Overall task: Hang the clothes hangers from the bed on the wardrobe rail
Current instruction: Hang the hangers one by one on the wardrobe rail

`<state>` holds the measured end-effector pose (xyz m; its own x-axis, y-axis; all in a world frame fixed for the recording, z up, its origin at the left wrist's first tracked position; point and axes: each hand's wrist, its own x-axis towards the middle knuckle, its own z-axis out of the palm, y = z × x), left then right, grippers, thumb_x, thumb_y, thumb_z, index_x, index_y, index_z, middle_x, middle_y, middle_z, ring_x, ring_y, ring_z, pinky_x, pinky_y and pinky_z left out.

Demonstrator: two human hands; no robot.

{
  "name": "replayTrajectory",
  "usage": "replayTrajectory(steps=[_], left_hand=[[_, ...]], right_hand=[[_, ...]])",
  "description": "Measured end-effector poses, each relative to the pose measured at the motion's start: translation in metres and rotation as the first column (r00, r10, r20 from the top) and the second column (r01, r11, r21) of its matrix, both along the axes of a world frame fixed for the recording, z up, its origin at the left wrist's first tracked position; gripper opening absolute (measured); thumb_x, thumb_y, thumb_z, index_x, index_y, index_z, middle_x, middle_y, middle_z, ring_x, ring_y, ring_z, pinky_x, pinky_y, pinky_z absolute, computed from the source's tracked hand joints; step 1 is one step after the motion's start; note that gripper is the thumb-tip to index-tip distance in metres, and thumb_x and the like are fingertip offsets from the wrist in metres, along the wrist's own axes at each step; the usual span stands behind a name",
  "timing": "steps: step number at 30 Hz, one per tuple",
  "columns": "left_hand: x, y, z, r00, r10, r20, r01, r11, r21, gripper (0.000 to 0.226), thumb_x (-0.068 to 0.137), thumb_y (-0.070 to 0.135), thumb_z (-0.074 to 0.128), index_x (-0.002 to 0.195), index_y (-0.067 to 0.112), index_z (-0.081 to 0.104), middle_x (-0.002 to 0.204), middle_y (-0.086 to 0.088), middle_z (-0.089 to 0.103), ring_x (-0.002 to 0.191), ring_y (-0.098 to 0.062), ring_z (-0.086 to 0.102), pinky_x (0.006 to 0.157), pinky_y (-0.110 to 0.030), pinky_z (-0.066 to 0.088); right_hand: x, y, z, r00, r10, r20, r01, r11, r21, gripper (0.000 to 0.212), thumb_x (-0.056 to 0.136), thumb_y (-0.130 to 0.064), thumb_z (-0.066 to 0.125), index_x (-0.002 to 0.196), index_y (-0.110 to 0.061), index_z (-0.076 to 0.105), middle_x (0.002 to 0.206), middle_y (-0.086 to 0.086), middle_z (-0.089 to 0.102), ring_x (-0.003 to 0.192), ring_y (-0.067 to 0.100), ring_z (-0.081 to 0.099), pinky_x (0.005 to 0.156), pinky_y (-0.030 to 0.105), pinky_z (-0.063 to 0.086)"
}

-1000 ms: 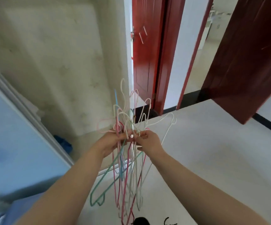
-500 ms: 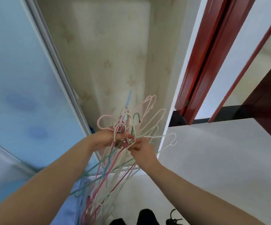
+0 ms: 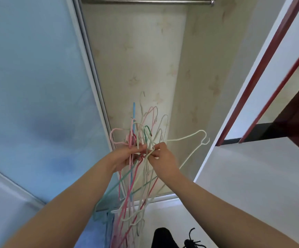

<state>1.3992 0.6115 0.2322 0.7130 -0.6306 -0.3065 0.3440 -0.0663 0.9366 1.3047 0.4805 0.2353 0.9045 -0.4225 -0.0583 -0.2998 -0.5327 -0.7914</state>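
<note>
Below the wardrobe rail point(image 3: 146, 0), well apart from it, a bundle of hangers point(image 3: 136, 176) hangs upright, hooks up and bodies trailing down. Left hand point(image 3: 125, 156) grips the necks; right hand point(image 3: 163, 158) pinches one pale hanger point(image 3: 189, 138) pointing right.

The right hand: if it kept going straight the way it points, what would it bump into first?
Probably the left hand. The right hand pinches a white hanger and points left into the hanger bundle, whose wires lie between; depth is unclear.
</note>
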Motion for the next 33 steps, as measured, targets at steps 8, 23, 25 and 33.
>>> replayTrajectory(steps=[8, 23, 25, 33], left_hand=[[0.023, -0.017, 0.003, 0.995, -0.085, 0.048, 0.087, 0.995, -0.043, 0.008, 0.075, 0.017, 0.076, 0.078, 0.012, 0.071, 0.068, -0.006, 0.061, 0.053, -0.011, 0.047, 0.047, -0.020, 0.037], [0.050, -0.025, 0.018, 0.954, -0.282, 0.100, 0.277, 0.959, 0.057, 0.015, 0.080, 0.002, 0.073, 0.069, 0.010, 0.067, 0.062, -0.008, 0.062, 0.042, -0.010, 0.049, 0.043, -0.019, 0.042], [0.053, -0.024, 0.019, 0.943, -0.321, 0.091, 0.318, 0.947, 0.044, 0.010, 0.073, 0.009, 0.078, 0.069, 0.011, 0.069, 0.063, -0.008, 0.063, 0.042, -0.010, 0.050, 0.043, -0.018, 0.043], [0.065, -0.019, 0.012, 0.965, -0.261, 0.017, 0.262, 0.961, -0.091, 0.015, 0.080, 0.015, 0.071, 0.081, 0.008, 0.057, 0.066, -0.005, 0.061, 0.041, -0.006, 0.048, 0.040, -0.015, 0.039]], right_hand=[[0.024, -0.004, 0.018, 0.987, 0.158, -0.027, -0.150, 0.849, -0.507, 0.036, 0.096, -0.022, 0.046, 0.130, -0.021, 0.054, 0.119, 0.008, 0.043, 0.114, 0.027, 0.041, 0.094, 0.035, 0.040], [0.082, -0.126, 0.019, 0.979, 0.137, -0.153, -0.203, 0.737, -0.645, 0.051, 0.093, -0.033, 0.054, 0.141, -0.035, 0.037, 0.151, 0.001, 0.029, 0.139, 0.026, 0.025, 0.112, 0.042, 0.021], [0.086, -0.134, 0.017, 0.980, 0.128, -0.150, -0.197, 0.684, -0.702, 0.048, 0.093, -0.034, 0.053, 0.139, -0.033, 0.041, 0.146, 0.001, 0.035, 0.132, 0.028, 0.038, 0.112, 0.040, 0.023], [0.073, -0.170, 0.021, 1.000, 0.016, -0.023, -0.028, 0.507, -0.862, 0.027, 0.084, -0.035, 0.052, 0.090, -0.018, 0.072, 0.094, 0.005, 0.064, 0.093, 0.031, 0.058, 0.091, 0.045, 0.041]])
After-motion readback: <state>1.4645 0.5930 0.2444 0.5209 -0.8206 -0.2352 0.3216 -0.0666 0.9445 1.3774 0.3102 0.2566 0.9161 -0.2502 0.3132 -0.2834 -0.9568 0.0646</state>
